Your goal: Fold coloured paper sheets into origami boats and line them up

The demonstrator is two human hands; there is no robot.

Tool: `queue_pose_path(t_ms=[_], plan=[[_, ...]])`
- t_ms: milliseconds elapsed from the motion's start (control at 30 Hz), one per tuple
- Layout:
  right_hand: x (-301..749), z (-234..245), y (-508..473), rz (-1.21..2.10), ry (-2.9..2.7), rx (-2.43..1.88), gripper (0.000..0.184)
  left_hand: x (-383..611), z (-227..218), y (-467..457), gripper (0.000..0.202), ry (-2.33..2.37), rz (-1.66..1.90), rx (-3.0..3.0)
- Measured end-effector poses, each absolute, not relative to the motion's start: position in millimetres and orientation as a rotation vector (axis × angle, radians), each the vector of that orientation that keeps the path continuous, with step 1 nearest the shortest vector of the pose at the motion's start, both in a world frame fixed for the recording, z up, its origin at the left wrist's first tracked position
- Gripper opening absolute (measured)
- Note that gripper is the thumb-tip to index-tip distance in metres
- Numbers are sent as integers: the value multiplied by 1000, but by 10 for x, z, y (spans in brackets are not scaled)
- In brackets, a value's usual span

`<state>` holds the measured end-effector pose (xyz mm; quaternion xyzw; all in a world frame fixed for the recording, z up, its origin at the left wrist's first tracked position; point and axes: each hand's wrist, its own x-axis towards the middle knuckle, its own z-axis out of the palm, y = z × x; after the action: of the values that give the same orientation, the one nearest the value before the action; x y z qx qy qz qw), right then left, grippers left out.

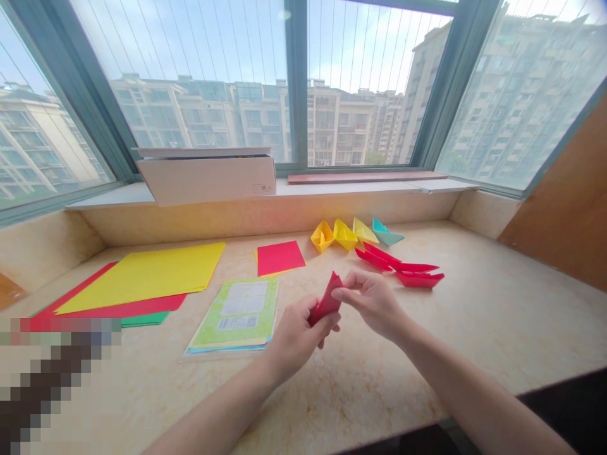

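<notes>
A small folded piece of red paper point(327, 304) is held up over the counter between both hands. My left hand point(300, 325) grips its lower end, thumb across the front. At the upper right edge, my right hand point(370, 297) pinches the paper between thumb and fingers. Just beyond the hands lie folded red paper boats point(420, 279), close together. Behind them stand yellow paper boats point(345, 235) and a blue-green paper boat point(387, 234) in a row. Square red paper point(281, 258) lies flat to the left, with yellow sheets under it.
A clear packet of coloured paper point(234, 316) lies left of my hands. Further left are large yellow sheets point(147, 275) over red and green ones. A white box point(208, 179) stands on the window ledge. The marble counter point(497, 303) ends at a dark edge, lower right.
</notes>
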<state>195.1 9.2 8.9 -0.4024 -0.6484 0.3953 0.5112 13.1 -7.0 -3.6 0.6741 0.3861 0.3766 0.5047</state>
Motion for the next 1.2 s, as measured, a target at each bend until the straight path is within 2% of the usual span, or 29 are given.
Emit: queue_pose_path(t_ms=[167,300,467,567,700,1000,1200], plan=[[1956,57,89,875,-1597,-976,39,132,7,-85,32,876,797,1540],[1936,28,80,971,-1596,-921,34,114,-27,-87,38,845,711,1598],[1954,52,46,913,-1690,-917,27,104,-40,-92,30,860,616,1621],[1978,44,33,880,-1693,-929,27,112,-15,-111,28,882,617,1630],[1999,19,34,896,-1667,-889,28,118,-11,-135,37,941,658,1686],[2064,-6,39,680,-1737,-909,28,109,-57,-137,47,762,599,1764],[2012,-84,28,624,-1655,-846,25,135,-37,-170,44,780,637,1715]])
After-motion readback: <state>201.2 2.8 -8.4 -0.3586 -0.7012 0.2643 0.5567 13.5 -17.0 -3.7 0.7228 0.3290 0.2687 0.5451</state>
